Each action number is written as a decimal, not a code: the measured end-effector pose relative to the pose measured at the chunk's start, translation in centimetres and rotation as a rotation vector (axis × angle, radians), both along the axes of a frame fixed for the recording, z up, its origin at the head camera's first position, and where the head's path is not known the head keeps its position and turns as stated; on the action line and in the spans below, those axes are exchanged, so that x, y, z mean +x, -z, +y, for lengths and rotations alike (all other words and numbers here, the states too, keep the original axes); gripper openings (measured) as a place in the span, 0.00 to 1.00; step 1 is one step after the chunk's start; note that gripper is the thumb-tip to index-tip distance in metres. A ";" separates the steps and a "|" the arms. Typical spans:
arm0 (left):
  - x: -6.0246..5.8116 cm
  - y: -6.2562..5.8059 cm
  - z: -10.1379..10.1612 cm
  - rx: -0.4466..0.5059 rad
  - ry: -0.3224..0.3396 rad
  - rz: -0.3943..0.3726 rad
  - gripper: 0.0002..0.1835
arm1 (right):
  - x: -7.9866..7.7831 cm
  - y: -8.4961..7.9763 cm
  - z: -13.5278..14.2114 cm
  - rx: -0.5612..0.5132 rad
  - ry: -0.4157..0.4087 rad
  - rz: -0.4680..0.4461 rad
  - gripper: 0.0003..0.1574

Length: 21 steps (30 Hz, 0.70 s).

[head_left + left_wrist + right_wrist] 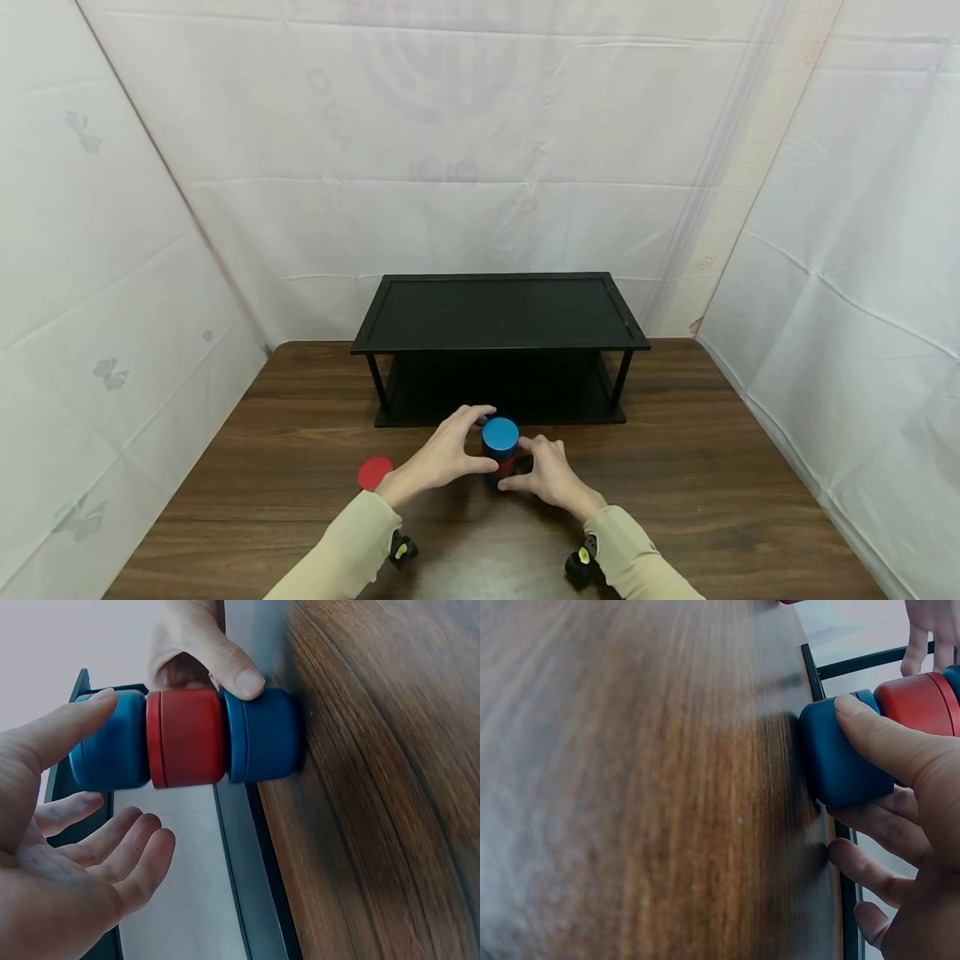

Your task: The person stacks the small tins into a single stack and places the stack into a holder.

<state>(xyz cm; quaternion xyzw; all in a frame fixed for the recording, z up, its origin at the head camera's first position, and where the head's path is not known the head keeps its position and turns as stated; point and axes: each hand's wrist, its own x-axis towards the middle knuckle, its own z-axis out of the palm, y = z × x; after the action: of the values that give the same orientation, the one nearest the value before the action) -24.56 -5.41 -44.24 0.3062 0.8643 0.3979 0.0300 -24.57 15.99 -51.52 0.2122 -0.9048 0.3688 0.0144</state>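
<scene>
Cropped sleeves (337,550) lead to left hand (444,455), grip unclear, and right hand (553,475), pinching the bottom jar (832,769).

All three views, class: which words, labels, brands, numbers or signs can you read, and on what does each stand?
No legible text anywhere.
White backdrop sheet: faint letter-like marks, too pale to read.
Left wrist camera, right wrist camera: marks too small to read.
Blue-and-red canister stack: no lettering visible.

Blue top container (120,754), red middle container (191,739), blue bottom container (271,746), black shelf (501,312), brown wood-grained tabletop (292,450)
</scene>
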 end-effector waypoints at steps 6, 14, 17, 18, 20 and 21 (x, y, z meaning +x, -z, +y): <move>0.4 -0.2 -1.3 -0.018 -0.059 0.009 0.38 | 0.0 0.0 0.1 0.005 0.012 -0.010 0.29; 0.7 -0.5 -3.1 -0.063 -0.187 0.064 0.37 | -0.1 0.0 0.2 0.010 0.024 -0.030 0.30; 0.8 -0.4 -3.9 -0.084 -0.226 0.109 0.37 | 0.0 0.0 0.1 0.003 0.021 -0.026 0.30; 0.9 -0.4 -4.2 -0.093 -0.240 0.126 0.37 | 0.0 0.0 0.1 0.003 0.020 -0.027 0.30; 0.9 -0.3 -4.9 -0.114 -0.269 0.157 0.37 | 0.0 0.1 0.1 0.004 0.018 -0.025 0.30; 0.9 -0.2 -5.2 -0.121 -0.283 0.165 0.37 | 0.0 0.1 0.1 0.003 0.017 -0.024 0.30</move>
<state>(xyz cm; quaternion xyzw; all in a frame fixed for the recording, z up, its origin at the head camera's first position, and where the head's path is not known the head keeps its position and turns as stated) -23.63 -10.61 -44.04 0.2108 0.9206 0.3189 -0.0793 -24.55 16.08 -51.65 0.2000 -0.9073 0.3697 0.0062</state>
